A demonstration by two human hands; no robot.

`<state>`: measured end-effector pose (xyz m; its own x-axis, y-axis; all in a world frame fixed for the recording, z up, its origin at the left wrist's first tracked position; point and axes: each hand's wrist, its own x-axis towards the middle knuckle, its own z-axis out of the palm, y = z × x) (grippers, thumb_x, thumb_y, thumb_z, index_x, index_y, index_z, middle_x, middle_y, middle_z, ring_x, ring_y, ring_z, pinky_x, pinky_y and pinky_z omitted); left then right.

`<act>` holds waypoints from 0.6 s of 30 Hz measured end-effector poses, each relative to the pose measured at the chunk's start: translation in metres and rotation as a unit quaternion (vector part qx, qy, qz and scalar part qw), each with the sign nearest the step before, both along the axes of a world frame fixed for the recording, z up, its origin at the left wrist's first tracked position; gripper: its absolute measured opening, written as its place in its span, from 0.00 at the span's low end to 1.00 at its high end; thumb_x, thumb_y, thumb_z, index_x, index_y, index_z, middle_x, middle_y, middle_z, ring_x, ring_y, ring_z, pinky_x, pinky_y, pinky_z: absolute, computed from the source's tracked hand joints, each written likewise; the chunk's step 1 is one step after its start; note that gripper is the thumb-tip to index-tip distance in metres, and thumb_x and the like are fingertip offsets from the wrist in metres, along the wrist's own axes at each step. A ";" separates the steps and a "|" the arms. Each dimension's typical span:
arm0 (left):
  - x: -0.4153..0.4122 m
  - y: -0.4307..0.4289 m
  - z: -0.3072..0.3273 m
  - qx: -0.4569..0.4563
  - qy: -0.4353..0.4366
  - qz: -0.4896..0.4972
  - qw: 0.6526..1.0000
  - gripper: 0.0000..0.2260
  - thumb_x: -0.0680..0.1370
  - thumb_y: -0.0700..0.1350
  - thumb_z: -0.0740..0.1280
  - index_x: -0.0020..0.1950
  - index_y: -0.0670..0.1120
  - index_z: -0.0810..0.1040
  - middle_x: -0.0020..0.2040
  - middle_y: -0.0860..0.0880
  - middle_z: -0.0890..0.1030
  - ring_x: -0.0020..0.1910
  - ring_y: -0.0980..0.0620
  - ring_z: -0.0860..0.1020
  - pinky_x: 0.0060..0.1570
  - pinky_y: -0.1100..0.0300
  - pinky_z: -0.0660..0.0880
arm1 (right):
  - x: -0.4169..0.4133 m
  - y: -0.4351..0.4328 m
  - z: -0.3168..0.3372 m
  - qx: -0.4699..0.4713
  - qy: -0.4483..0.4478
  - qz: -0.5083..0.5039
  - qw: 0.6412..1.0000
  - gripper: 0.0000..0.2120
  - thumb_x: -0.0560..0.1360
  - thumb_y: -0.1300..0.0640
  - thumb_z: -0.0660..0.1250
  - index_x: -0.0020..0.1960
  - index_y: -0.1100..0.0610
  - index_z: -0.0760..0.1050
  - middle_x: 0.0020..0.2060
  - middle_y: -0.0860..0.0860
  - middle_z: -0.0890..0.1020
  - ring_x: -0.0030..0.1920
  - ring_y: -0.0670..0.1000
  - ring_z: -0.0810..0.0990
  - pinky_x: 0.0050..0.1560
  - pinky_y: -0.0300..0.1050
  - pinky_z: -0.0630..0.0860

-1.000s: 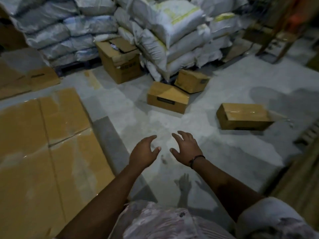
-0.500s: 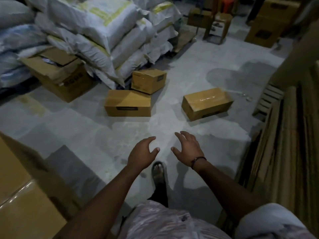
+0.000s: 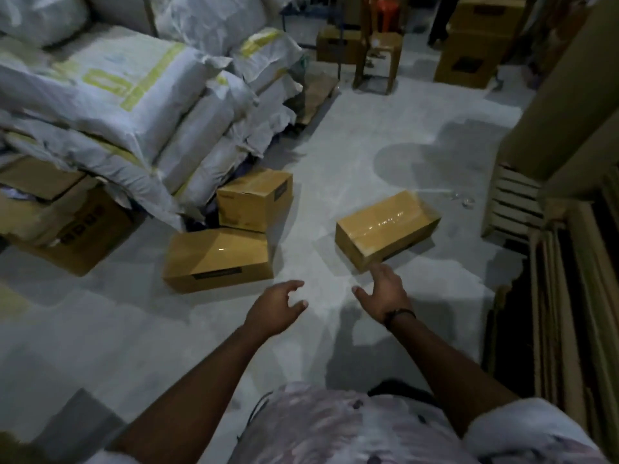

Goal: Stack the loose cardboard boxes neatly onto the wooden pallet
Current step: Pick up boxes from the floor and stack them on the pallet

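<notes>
Reaching forward over the grey floor [image 3: 335, 155], both arms end in grips that hold nothing. The left grip [image 3: 274, 311] is at the centre of the frame, its fingers loosely bent and spread apart. The right grip [image 3: 385, 296] is just to the right of it, also spread wide, with a dark band [image 3: 400, 313] on the wrist. Its fingertips [image 3: 376, 267] overlap the near corner of the right box [image 3: 385, 226], which lies slanted on the floor; whether they touch it I cannot tell. The near box [image 3: 217, 259] lies up and left of the left grip, apart from it. The rear box [image 3: 254, 205] stands just behind it, against the white sacks [image 3: 134, 95] in the upper left. At the left edge is an open carton [image 3: 77, 236].
</notes>
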<state>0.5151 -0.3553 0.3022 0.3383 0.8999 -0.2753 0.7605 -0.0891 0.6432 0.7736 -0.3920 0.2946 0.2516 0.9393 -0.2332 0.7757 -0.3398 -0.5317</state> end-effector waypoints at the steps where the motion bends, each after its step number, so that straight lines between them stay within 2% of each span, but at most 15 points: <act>1: 0.007 0.017 0.003 -0.004 0.003 -0.011 1.000 0.24 0.79 0.54 0.71 0.74 0.52 0.74 0.71 0.50 0.77 0.61 0.50 0.80 0.57 0.58 0.76 | 0.006 0.012 -0.001 0.006 0.019 -0.024 1.000 0.33 0.76 0.43 0.69 0.77 0.54 0.65 0.73 0.59 0.69 0.70 0.64 0.68 0.68 0.58 0.70; 6: 0.056 0.110 0.001 -0.006 0.016 -0.066 0.998 0.23 0.80 0.55 0.69 0.75 0.53 0.73 0.71 0.51 0.77 0.63 0.51 0.79 0.56 0.59 0.75 | 0.052 0.079 -0.021 -0.010 0.067 -0.094 0.993 0.33 0.75 0.41 0.69 0.75 0.53 0.67 0.72 0.56 0.69 0.71 0.61 0.68 0.70 0.55 0.70; 9: 0.092 0.162 -0.016 -0.017 0.020 -0.080 0.996 0.23 0.80 0.56 0.70 0.74 0.53 0.73 0.70 0.51 0.77 0.63 0.50 0.80 0.56 0.57 0.76 | 0.090 0.121 -0.036 -0.023 0.084 -0.136 0.987 0.28 0.76 0.48 0.71 0.73 0.56 0.70 0.72 0.59 0.70 0.70 0.62 0.69 0.70 0.55 0.69; 13: 0.147 0.229 -0.040 -0.037 0.050 -0.108 0.992 0.24 0.80 0.58 0.69 0.74 0.54 0.73 0.70 0.51 0.77 0.62 0.51 0.80 0.54 0.59 0.75 | 0.147 0.187 -0.062 -0.062 0.094 -0.155 0.982 0.30 0.76 0.48 0.71 0.75 0.56 0.68 0.73 0.58 0.68 0.72 0.62 0.67 0.70 0.55 0.69; 18: 0.219 0.309 -0.065 -0.061 0.085 -0.114 0.988 0.21 0.81 0.56 0.68 0.73 0.53 0.75 0.69 0.52 0.78 0.61 0.52 0.81 0.55 0.59 0.76 | 0.224 0.278 -0.095 -0.132 0.084 -0.154 0.976 0.31 0.78 0.47 0.68 0.77 0.57 0.64 0.75 0.58 0.64 0.71 0.63 0.66 0.69 0.55 0.69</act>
<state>0.7340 -0.0459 0.2375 0.4687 0.7615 -0.4478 0.8273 -0.2006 0.5248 0.9973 -0.1141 0.1997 0.4492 0.7266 -0.5199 0.5242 -0.6856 -0.5052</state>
